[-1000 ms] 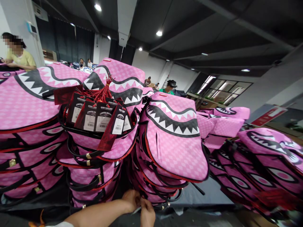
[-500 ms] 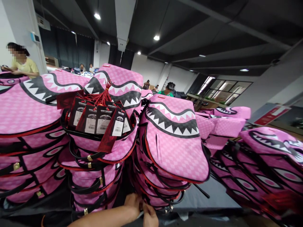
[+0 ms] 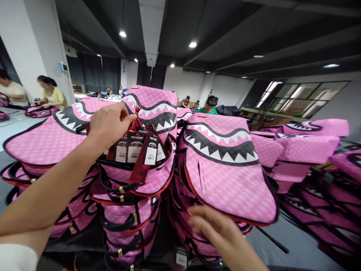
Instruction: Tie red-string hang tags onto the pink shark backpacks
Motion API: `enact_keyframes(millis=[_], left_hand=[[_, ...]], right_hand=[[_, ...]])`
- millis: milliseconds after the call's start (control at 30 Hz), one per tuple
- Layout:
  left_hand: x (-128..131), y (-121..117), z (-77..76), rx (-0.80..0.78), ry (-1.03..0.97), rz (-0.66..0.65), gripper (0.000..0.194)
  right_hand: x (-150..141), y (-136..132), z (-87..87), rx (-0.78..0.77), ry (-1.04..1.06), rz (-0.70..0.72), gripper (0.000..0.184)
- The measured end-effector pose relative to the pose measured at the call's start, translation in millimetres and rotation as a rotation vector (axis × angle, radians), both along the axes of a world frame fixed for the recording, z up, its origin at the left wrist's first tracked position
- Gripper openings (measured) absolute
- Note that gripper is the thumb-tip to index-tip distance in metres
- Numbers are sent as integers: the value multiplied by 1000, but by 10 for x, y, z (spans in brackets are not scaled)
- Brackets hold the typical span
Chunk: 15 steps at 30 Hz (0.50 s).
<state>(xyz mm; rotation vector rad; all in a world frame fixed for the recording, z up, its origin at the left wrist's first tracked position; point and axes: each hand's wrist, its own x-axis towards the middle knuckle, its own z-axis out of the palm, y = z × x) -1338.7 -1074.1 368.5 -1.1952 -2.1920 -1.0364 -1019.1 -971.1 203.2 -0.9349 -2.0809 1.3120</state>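
Note:
My left hand (image 3: 108, 122) is raised over a bundle of black hang tags (image 3: 139, 148) that lies on the middle stack of pink shark-mouth backpacks (image 3: 135, 210). Its fingers pinch the bunch of red strings (image 3: 137, 119) at the top of the tags. My right hand (image 3: 218, 231) hovers low in front of the right stack of backpacks (image 3: 225, 169). It is blurred, with the fingers apart and nothing in them.
More stacks of pink backpacks stand at the left (image 3: 47, 139) and right (image 3: 310, 150). Other people sit at tables in the background, one in yellow (image 3: 52, 94) at the left and one in green (image 3: 211, 105) behind the stacks. A white pillar (image 3: 36, 52) rises at the left.
Both hands were together low at the front edge, working on something small. Now the left hand has risen to the tag strings, the right hand has come apart from it, and the view has shifted.

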Motion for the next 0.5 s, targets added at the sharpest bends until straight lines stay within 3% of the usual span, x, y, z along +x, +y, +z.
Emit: enact_keyframes(millis=[33, 100, 200, 367, 500], left_hand=[[-103, 127, 70, -92, 19, 84, 45], [-254, 370, 128, -279, 22, 119, 53], [-348, 584, 155, -386, 33, 67, 54], [-387, 631, 233, -444, 18, 30, 35], [-513, 646, 232, -407, -62, -16, 32]], right_hand=[[-184, 75, 288, 97, 60, 5, 37], [-598, 249, 746, 276, 204, -4, 33], [-1254, 518, 1201, 465, 317, -4, 26], [-2197, 807, 1669, 692, 153, -40, 18], [-2735, 809, 1828, 524, 47, 17, 32]])
